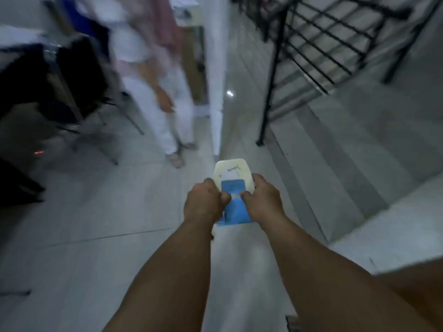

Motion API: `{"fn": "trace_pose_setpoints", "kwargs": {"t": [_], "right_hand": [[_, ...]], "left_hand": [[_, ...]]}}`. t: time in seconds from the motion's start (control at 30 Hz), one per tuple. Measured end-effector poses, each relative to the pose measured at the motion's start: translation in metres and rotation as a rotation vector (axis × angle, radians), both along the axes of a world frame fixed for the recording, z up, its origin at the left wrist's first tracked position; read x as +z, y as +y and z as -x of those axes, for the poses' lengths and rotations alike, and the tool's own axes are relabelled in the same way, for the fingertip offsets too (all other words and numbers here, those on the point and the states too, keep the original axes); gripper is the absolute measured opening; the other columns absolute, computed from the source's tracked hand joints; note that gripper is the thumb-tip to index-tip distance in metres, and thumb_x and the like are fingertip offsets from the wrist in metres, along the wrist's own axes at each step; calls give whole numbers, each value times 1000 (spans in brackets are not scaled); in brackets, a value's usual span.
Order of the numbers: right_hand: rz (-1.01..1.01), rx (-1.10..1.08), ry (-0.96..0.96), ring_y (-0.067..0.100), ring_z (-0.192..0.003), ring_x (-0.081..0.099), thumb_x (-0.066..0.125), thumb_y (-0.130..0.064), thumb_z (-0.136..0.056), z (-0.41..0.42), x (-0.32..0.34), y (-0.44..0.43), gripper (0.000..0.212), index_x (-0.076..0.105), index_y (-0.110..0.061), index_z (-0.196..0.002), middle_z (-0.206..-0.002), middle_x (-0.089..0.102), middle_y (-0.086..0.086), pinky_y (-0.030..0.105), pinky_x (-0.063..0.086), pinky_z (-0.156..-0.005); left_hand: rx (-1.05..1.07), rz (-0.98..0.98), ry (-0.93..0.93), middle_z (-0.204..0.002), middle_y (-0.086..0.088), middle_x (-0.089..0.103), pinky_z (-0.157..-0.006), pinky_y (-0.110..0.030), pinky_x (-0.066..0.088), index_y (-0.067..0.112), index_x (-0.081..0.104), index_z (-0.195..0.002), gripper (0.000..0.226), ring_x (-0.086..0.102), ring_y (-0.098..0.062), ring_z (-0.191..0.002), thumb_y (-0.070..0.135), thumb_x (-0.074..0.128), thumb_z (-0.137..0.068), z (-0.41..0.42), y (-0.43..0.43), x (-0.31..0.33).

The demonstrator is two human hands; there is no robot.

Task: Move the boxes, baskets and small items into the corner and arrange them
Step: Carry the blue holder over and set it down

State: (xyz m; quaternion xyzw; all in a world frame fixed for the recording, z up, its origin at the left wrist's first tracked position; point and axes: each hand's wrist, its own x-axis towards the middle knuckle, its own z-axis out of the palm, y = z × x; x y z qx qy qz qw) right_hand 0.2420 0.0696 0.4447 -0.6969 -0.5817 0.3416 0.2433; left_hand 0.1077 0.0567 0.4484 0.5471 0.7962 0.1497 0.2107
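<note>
Item: blue box [236, 212] with a cream tray [231, 171] at its far end, carried together above the floor [96, 212].
Grip: left hand [203, 202] and right hand [262, 202] each curled round a side, thumbs on top (blur hides detail).
Risks: the tray may slide off. Ahead, a standing person [155, 92], a white partition [215, 92] and a black metal frame [311, 44] narrow the way, so a bump is possible.
</note>
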Motion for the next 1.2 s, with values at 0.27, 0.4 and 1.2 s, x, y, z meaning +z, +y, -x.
{"fn": "trace_pose_setpoints", "kwargs": {"t": [0.27, 0.4, 1.2], "right_hand": [[-115, 681, -65, 26, -84, 56, 53, -24, -88, 240, 88, -120, 33, 54, -34, -119, -106, 63, 4, 28, 43, -69], [-176, 1007, -34, 25, -84, 55, 53, -24, -87, 359, 106, -270, 31, 56, -30, -117, -99, 61, 2, 29, 42, -69], [-103, 1840, -146, 22, -89, 57, 54, -29, -96, 633, 33, -821, 18, 48, -21, -110, -104, 55, 3, 37, 54, -68]], "left_hand": [[602, -119, 54, -112, -15, 60, -75, -35, 45, 13, 54, -111, 40, 58, -34, -103, 45, 53, -87, 207, -204, 77], [924, -151, 97, -109, -12, 62, -76, -35, 47, 13, 58, -110, 39, 60, -32, -100, 43, 53, -87, 288, -382, 103], [1765, 24, 22, -99, -3, 62, -74, -36, 58, 17, 54, -111, 39, 62, -18, -84, 49, 59, -90, 446, -934, 34]]}}
